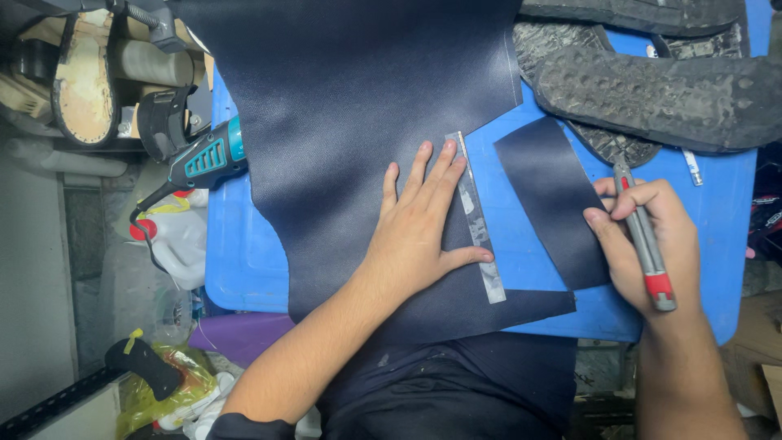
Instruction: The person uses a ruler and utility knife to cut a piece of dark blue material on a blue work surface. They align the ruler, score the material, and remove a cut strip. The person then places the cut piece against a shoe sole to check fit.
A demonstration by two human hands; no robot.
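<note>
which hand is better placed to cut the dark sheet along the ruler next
Right, probably. The right hand already grips the utility knife beside the cut strip, while the left hand is flat, pinning the metal ruler on the dark sheet.

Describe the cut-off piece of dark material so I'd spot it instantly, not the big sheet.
Start at the blue board. The big navy sheet covers its left half under the left hand and metal ruler. Right of the ruler lies the small navy strip, slanted, wholly on bare blue, touched by the right hand holding a red-and-grey utility knife.
</note>
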